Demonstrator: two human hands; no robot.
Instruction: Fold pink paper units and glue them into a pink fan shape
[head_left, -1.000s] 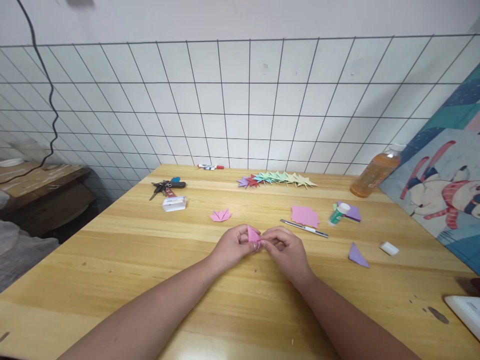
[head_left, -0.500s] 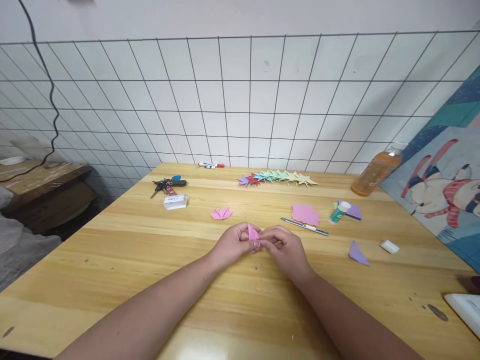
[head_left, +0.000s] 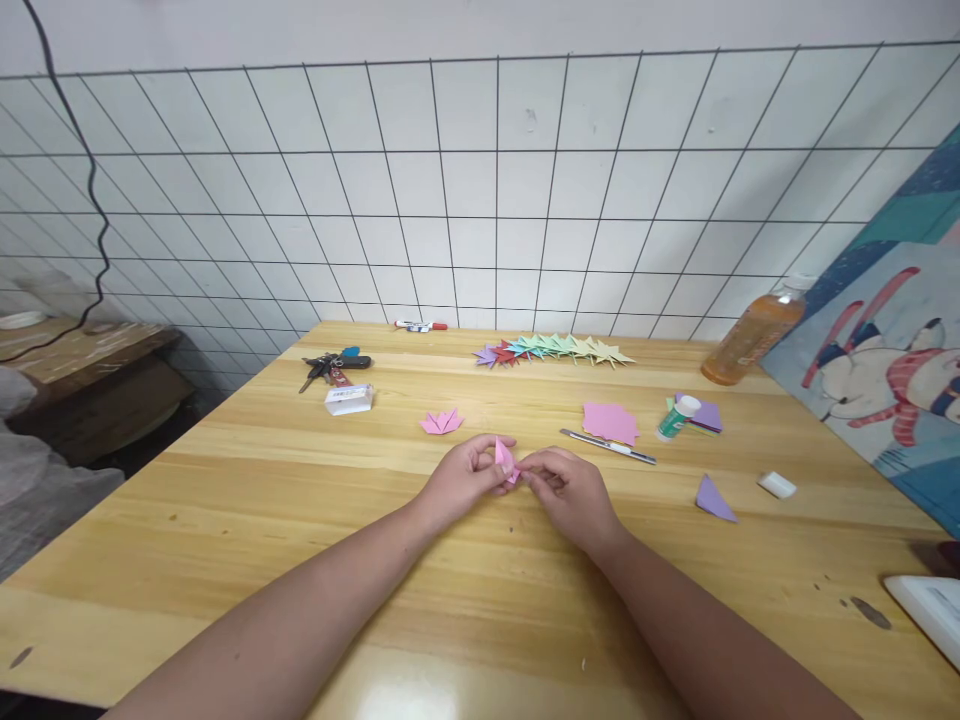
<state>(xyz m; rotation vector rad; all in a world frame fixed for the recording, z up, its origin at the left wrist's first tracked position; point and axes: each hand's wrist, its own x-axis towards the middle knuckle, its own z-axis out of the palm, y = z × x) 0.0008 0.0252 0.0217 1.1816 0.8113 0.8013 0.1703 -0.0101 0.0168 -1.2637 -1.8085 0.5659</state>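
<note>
A small piece of folded pink paper (head_left: 504,458) is held between my two hands above the table. My left hand (head_left: 466,474) is closed around its left side, thumb pressed on the front. The fingertips of my right hand (head_left: 567,492) pinch its right lower corner. Just beyond my left hand lies a finished-looking pink pointed paper fold (head_left: 442,422). To the right of my right hand are a stack of pink paper squares (head_left: 610,422), a slim utility knife (head_left: 609,446) and a purple folded triangle (head_left: 714,499).
At the back of the wooden table (head_left: 300,520) sits a row of coloured paper stars (head_left: 555,348) near a marker (head_left: 421,326). Keys (head_left: 334,368) and a small white box (head_left: 349,399) lie left. A glue stick (head_left: 678,418), an eraser (head_left: 777,485) and a bottle (head_left: 757,335) stand or lie right.
The pink paper has turned slightly in my hands, its tip now narrower and more upright. My left thumb has shifted up onto its front. The whole view has tilted a little.
</note>
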